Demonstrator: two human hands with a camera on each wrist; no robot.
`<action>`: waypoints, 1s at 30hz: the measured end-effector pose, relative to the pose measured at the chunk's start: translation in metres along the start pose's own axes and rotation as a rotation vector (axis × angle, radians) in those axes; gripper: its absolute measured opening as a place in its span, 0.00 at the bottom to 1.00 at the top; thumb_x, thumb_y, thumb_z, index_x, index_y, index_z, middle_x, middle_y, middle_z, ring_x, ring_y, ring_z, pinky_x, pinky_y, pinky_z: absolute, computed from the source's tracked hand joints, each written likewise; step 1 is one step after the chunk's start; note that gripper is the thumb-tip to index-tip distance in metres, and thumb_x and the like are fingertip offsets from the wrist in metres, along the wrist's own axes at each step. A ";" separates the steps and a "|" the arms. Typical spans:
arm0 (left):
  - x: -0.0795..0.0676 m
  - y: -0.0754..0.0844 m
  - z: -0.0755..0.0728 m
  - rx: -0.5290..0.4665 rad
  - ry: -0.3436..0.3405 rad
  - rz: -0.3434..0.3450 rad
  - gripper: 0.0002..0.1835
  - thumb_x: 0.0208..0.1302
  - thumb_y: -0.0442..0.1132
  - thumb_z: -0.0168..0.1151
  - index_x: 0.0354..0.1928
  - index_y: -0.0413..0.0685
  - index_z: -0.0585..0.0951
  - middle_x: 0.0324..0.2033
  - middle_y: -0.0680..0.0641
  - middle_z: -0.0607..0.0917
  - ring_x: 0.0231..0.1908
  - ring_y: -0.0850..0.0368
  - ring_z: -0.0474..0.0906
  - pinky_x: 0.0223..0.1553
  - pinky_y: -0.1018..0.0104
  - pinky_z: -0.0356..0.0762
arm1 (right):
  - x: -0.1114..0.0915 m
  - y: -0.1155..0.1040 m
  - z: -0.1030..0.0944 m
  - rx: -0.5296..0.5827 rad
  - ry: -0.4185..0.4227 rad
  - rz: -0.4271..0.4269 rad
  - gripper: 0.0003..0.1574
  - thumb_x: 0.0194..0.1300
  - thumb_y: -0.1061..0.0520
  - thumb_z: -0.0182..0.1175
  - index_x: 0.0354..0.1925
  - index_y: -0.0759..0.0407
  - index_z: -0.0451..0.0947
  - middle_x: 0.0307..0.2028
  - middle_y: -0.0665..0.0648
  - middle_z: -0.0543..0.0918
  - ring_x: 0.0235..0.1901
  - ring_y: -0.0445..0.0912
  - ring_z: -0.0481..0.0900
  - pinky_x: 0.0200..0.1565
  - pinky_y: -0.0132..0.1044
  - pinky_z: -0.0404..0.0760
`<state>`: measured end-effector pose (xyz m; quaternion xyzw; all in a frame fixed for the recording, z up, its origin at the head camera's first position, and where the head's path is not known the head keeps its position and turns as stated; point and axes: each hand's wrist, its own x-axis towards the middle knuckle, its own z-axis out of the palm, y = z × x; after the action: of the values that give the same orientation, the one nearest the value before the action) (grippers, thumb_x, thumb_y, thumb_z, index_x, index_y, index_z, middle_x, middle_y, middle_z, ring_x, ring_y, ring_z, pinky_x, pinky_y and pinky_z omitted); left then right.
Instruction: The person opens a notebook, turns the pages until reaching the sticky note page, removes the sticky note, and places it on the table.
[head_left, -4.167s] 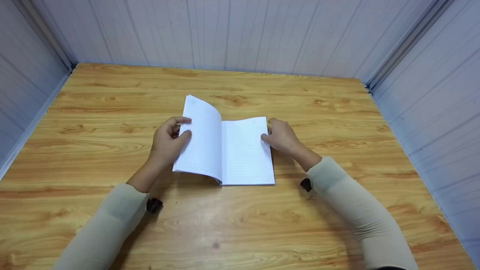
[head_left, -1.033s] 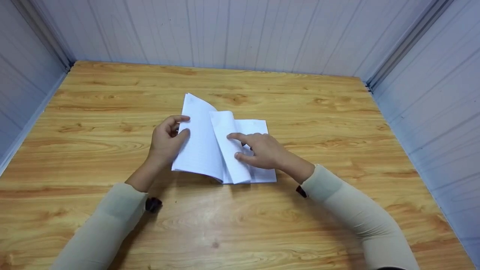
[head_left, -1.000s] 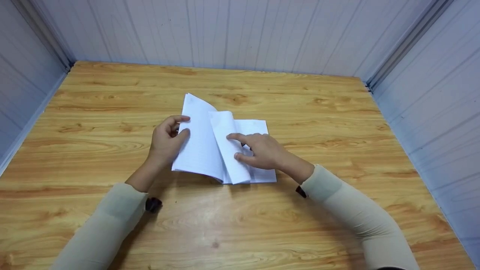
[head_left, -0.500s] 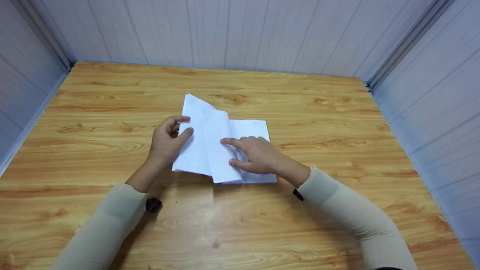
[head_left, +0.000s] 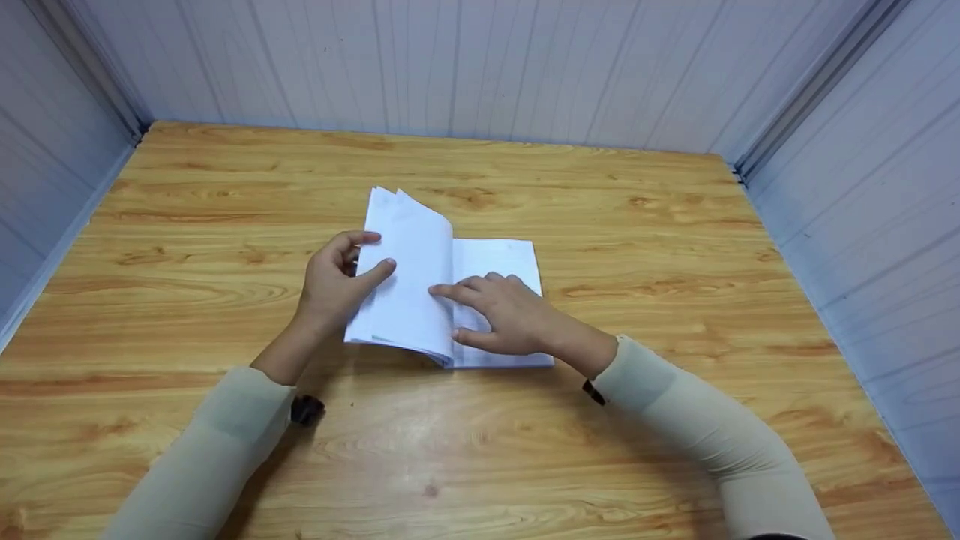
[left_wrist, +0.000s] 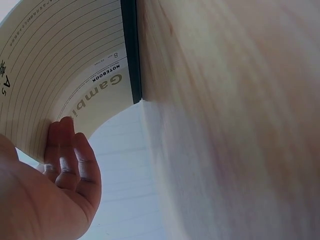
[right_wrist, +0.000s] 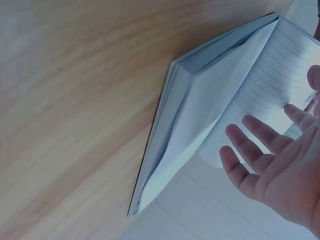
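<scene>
An A5 notebook (head_left: 495, 259) with lined white pages lies open on the wooden table. Its left part is raised and curved, and my left hand (head_left: 337, 281) grips that edge, thumb on the pages and fingers behind. In the left wrist view the fingers touch the tan cover (left_wrist: 75, 65), which has a dark spine strip and the printed word "NOTEBOOK". My right hand (head_left: 506, 311) is over the right-hand pages, its index fingertip touching the turned leaf near the fold. Its fingers are spread and fairly straight in the right wrist view, beside the lined page (right_wrist: 270, 75).
The wood-grain table (head_left: 480, 450) extends around the notebook. Pale panelled walls (head_left: 487, 67) stand along its back and both sides. A small black piece (head_left: 307, 410) sits at the left sleeve cuff, with a similar one (head_left: 593, 392) at the right cuff.
A leaf has turned from right to left and now lies against the raised left pages. My right hand has moved slightly left and down with it; the left hand keeps its grip, thumb shifted inward.
</scene>
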<state>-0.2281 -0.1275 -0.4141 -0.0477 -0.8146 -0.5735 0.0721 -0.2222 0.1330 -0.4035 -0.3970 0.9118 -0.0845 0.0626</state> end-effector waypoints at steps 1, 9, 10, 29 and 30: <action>0.000 0.000 0.000 0.002 0.000 0.001 0.21 0.58 0.43 0.68 0.53 0.46 0.78 0.33 0.47 0.81 0.32 0.59 0.71 0.35 0.74 0.69 | 0.000 0.000 0.000 -0.005 0.005 -0.007 0.38 0.67 0.34 0.49 0.72 0.32 0.54 0.61 0.51 0.74 0.56 0.51 0.72 0.49 0.50 0.71; -0.001 0.006 0.000 -0.004 0.018 0.008 0.19 0.57 0.33 0.64 0.53 0.42 0.79 0.27 0.49 0.79 0.28 0.63 0.69 0.32 0.76 0.67 | 0.000 0.009 0.000 0.003 0.070 0.019 0.35 0.67 0.37 0.52 0.70 0.38 0.61 0.59 0.52 0.74 0.55 0.52 0.71 0.49 0.51 0.70; -0.003 0.010 -0.001 -0.007 0.016 0.007 0.19 0.58 0.32 0.63 0.53 0.40 0.78 0.26 0.50 0.77 0.27 0.63 0.68 0.31 0.75 0.66 | 0.000 0.012 -0.001 0.009 0.079 0.038 0.35 0.66 0.37 0.52 0.69 0.39 0.62 0.59 0.52 0.74 0.55 0.52 0.71 0.49 0.51 0.70; 0.001 0.000 0.001 -0.056 0.024 0.021 0.18 0.57 0.30 0.57 0.52 0.42 0.79 0.35 0.42 0.84 0.32 0.62 0.74 0.34 0.75 0.71 | -0.002 0.061 -0.007 0.003 0.031 0.428 0.40 0.61 0.36 0.56 0.65 0.54 0.68 0.63 0.59 0.70 0.62 0.58 0.64 0.57 0.58 0.63; 0.001 -0.001 0.001 -0.053 0.024 0.026 0.18 0.57 0.29 0.57 0.52 0.41 0.79 0.35 0.42 0.84 0.32 0.63 0.74 0.34 0.75 0.71 | -0.002 0.063 -0.007 0.002 0.021 0.443 0.41 0.61 0.36 0.56 0.66 0.54 0.67 0.64 0.60 0.69 0.63 0.58 0.63 0.58 0.59 0.63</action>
<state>-0.2297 -0.1269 -0.4147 -0.0531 -0.7975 -0.5945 0.0881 -0.2668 0.1775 -0.4091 -0.1860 0.9772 -0.0739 0.0706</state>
